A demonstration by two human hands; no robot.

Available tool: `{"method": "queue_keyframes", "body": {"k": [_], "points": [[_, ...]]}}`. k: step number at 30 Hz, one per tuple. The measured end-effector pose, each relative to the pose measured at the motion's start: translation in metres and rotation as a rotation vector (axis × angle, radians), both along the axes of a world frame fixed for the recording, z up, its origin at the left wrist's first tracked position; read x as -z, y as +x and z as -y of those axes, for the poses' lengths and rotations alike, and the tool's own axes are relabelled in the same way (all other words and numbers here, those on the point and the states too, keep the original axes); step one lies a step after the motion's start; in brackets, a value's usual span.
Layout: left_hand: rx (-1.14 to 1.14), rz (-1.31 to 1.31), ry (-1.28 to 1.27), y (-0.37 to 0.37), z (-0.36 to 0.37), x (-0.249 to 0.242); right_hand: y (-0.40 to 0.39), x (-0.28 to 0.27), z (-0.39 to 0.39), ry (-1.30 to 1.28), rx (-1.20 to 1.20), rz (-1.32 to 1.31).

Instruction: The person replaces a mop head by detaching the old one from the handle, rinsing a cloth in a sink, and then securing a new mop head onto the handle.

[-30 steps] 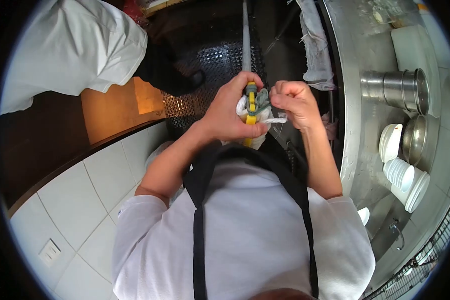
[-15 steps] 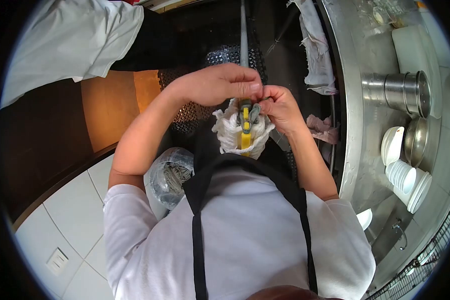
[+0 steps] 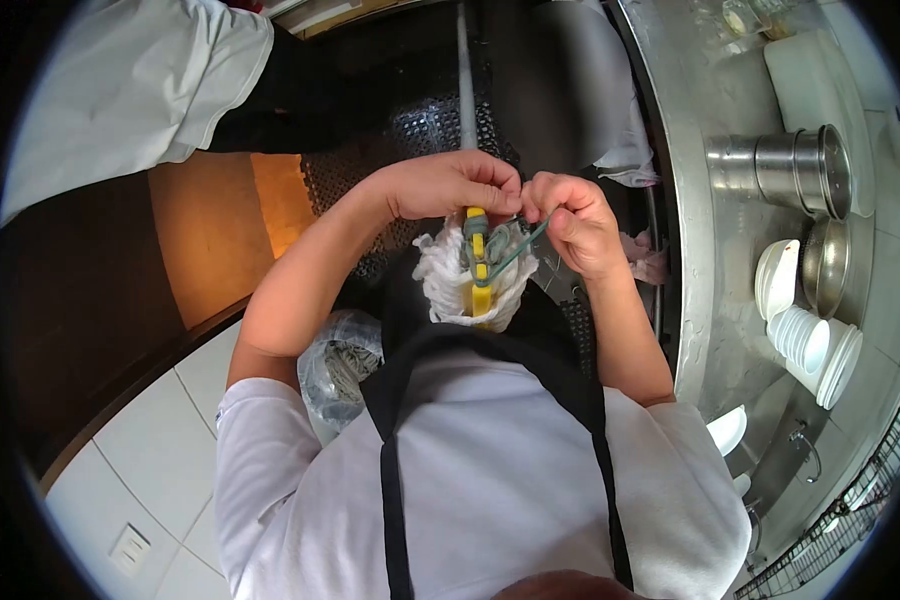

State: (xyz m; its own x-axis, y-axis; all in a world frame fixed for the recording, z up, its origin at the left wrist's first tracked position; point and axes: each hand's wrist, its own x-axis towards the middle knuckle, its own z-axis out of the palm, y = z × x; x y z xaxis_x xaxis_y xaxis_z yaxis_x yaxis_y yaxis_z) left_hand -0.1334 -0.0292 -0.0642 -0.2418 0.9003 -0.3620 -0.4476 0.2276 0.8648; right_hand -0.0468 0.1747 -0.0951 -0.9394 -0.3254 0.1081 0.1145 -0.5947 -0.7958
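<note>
A mop head (image 3: 435, 275) of white strands hangs in front of my apron, with a yellow clamp (image 3: 482, 298) down its middle. Its grey pole (image 3: 465, 90) runs away from me. Green cord (image 3: 520, 262) loops around the clamp and stretches up to my right hand (image 3: 582, 225), which pinches it between thumb and fingers. My left hand (image 3: 455, 185) is closed in a pinch just above the clamp, its fingertips meeting those of the right. What lies between the left fingertips is too small to make out.
A steel counter (image 3: 685, 250) on the right bears metal pots (image 3: 820, 175) and white bowls (image 3: 800, 335). A person in a white top (image 3: 140, 90) stands at upper left; another blurred dark and white figure (image 3: 540, 80) is ahead. A lined bin (image 3: 340, 365) stands at my left.
The green cord is now drawn out taut from the clamp by my right hand. A blurred figure has come in at the top, covering part of the hanging cloth. The view has shifted slightly.
</note>
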Motion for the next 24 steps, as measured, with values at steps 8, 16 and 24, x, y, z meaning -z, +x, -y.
{"method": "queue_keyframes", "body": {"k": [8,16,24], "points": [[0.132,-0.018,-0.082,0.000,-0.018,-0.001,-0.002,0.013,-0.020,0.168,0.087,-0.061],[-0.020,0.047,-0.241,0.014,-0.026,-0.034,-0.011,-0.010,-0.008,0.390,0.232,-0.065],[-0.444,-0.202,-0.036,0.022,-0.008,-0.067,-0.049,-0.068,0.022,0.635,0.408,-0.211]]}}
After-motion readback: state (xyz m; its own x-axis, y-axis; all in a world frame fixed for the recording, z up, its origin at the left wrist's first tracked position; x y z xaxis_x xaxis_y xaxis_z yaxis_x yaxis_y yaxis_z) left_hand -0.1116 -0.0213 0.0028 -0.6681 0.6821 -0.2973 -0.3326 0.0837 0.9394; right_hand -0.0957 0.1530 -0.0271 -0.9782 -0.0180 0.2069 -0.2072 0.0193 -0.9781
